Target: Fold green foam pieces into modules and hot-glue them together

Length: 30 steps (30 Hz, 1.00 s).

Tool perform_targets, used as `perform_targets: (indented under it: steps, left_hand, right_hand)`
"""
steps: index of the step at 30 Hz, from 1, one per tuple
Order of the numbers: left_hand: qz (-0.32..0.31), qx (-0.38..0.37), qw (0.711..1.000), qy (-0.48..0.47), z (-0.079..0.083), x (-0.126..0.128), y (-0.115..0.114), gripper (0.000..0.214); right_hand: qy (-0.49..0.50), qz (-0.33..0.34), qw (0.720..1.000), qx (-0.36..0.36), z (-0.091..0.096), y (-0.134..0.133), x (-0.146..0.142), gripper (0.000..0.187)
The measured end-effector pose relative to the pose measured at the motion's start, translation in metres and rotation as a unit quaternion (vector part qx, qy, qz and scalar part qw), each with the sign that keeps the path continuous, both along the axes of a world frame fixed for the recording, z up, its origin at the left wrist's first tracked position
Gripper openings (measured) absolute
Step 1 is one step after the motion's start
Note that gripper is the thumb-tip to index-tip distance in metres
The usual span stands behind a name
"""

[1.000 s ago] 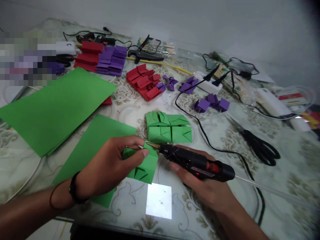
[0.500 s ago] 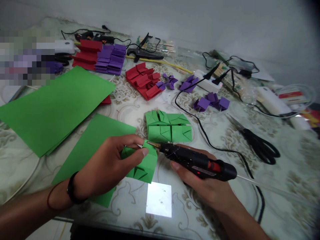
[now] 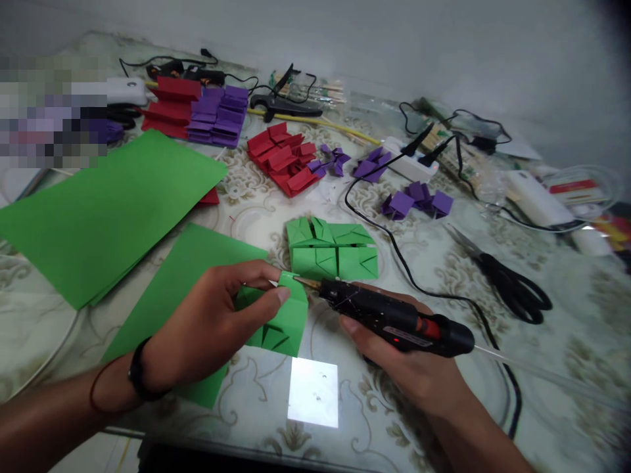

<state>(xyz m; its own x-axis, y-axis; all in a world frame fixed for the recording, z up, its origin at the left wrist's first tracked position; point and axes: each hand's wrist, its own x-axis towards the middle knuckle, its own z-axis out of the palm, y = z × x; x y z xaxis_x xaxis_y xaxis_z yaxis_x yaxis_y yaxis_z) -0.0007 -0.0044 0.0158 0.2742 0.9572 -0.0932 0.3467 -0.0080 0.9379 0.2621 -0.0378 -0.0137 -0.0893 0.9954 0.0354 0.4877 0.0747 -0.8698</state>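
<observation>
My left hand [image 3: 221, 315] pinches a folded green paper piece [image 3: 290, 315] near its upper edge, thumb in front and fingers behind. My right hand [image 3: 404, 368] is wrapped round a black hot glue gun [image 3: 394, 315] with a red light and a clear glue stick [image 3: 522, 368] coming out of its back. The gun's metal nozzle points left and is at the top edge of the green piece; whether it touches is too fine to tell. Just beyond the nozzle lie several folded green units [image 3: 332, 253] set side by side.
Green sheets [image 3: 118, 210] lie at left, another green sheet [image 3: 197, 263] partly beneath my left arm. Folded red pieces [image 3: 280, 157] and purple pieces [image 3: 419, 200] sit farther back. Black-handled scissors [image 3: 513, 282] rest at right. The gun's black cord [image 3: 394, 243] crosses toward a white power strip [image 3: 409, 164].
The glue gun has shifted slightly right, its nozzle drawing along the top edge of the green piece. My left hand has moved a little left and up with the piece.
</observation>
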Motion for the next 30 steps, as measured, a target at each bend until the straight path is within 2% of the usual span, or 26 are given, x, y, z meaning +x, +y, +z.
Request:
perform_targets:
  steps: [8, 15, 17, 19, 22, 30]
  left_hand:
    - [0.001, 0.007, 1.000, -0.005, 0.002, -0.001, 0.001, 0.016]
    - [0.020, 0.014, 1.000, -0.002, 0.001, -0.001, 0.001, 0.014]
    - [0.020, 0.012, 1.000, -0.005, 0.000, -0.001, 0.001, 0.014]
    - [0.020, 0.009, 1.000, -0.011, 0.001, -0.001, 0.001, 0.013]
    - [0.016, 0.006, 1.000, -0.023, 0.002, -0.001, 0.001, 0.014]
    - [0.027, 0.017, 0.999, -0.026, 0.001, -0.002, 0.002, 0.014]
  right_hand:
    - [0.023, 0.026, 0.999, -0.020, 0.009, 0.005, -0.008, 0.003]
    - [0.009, -0.006, 1.000, 0.010, 0.006, 0.003, -0.005, 0.013]
    - [0.013, 0.007, 1.000, 0.007, 0.007, 0.004, -0.006, 0.008]
    - [0.016, 0.027, 0.999, -0.002, 0.010, 0.005, -0.008, 0.013]
    - [0.013, 0.018, 1.000, -0.014, 0.015, 0.006, -0.011, 0.021]
    - [0.008, 0.005, 1.000, -0.013, 0.015, 0.003, -0.012, 0.019]
